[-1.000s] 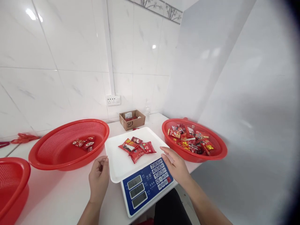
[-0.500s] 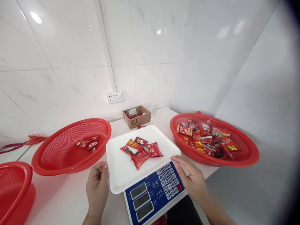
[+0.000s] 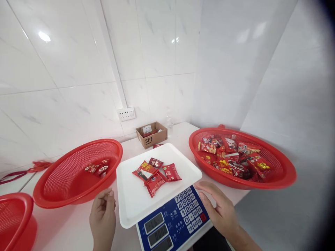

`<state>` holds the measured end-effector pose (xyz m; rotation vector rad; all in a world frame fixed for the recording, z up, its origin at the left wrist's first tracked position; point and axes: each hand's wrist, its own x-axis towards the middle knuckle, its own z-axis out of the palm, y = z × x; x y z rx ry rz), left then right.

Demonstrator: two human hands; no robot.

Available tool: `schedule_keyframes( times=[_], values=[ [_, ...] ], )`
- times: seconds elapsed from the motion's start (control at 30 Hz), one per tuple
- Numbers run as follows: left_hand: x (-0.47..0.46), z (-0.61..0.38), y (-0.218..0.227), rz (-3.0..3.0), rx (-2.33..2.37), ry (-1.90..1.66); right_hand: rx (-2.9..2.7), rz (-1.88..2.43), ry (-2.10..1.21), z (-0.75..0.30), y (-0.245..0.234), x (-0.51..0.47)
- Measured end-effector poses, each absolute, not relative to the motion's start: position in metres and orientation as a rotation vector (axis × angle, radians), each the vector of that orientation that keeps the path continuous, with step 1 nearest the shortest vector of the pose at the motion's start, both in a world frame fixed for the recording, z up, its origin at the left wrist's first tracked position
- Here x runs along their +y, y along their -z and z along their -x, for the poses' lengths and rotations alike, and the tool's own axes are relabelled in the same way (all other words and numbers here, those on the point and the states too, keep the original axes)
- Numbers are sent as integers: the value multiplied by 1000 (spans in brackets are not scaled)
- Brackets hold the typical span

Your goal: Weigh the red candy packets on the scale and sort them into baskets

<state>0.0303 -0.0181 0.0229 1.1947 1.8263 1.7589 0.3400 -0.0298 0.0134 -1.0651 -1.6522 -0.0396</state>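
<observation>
A blue electronic scale (image 3: 178, 219) with a white weighing tray (image 3: 136, 198) stands in front of me. Several red snack packets (image 3: 155, 173) lie on the tray. My left hand (image 3: 103, 218) hovers at the tray's left edge, fingers loosely curled with nothing in them. My right hand (image 3: 218, 209) rests by the scale's right side next to the keypad, fingers stretched out and empty. A red mesh basket (image 3: 277, 174) on the right holds many red packets (image 3: 231, 158). Another red basket (image 3: 60, 181) on the left holds a few packets (image 3: 98, 168).
A small cardboard box (image 3: 152, 134) and a clear bottle (image 3: 169, 122) stand at the back by the tiled wall with a socket (image 3: 126, 113). A third red basket (image 3: 13, 219) sits at the far left. Red cords (image 3: 31, 168) lie at the left. A white wall closes the right side.
The view has shifted slightly, so scale and baskets sit closer. Both hands have drawn back a little toward me; the packets on the tray have not moved.
</observation>
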Motion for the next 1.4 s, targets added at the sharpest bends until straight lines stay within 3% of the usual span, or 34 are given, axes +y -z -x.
schedule_keyframes(
  times=[0.3, 0.43, 0.57, 0.73, 0.93, 1.17, 1.4],
  values=[
    [-33, -42, -62, -1426, 1788, -1871, -1863, 854, 34, -346, -22, -28],
    [-37, -57, -78, -2090, 1703, -1471, -1995, 751, 78, -347, -28, -23],
    [-27, -80, -87, -2648, 1307, -967, -2080, 665, 113, -341, -38, -14],
    [1, -110, -98, -2825, 1062, -653, -2151, 705, 92, -333, -56, 5],
    [33, -134, -100, -2908, 1099, -402, -2237, 906, -101, -329, -75, 19],
    [50, -138, -93, -2816, 1059, -452, -2293, 1053, -216, -334, -76, 30],
    [56, -127, -114, -2394, 1124, -680, -2101, 1157, -510, -326, -87, 43]
  ],
)
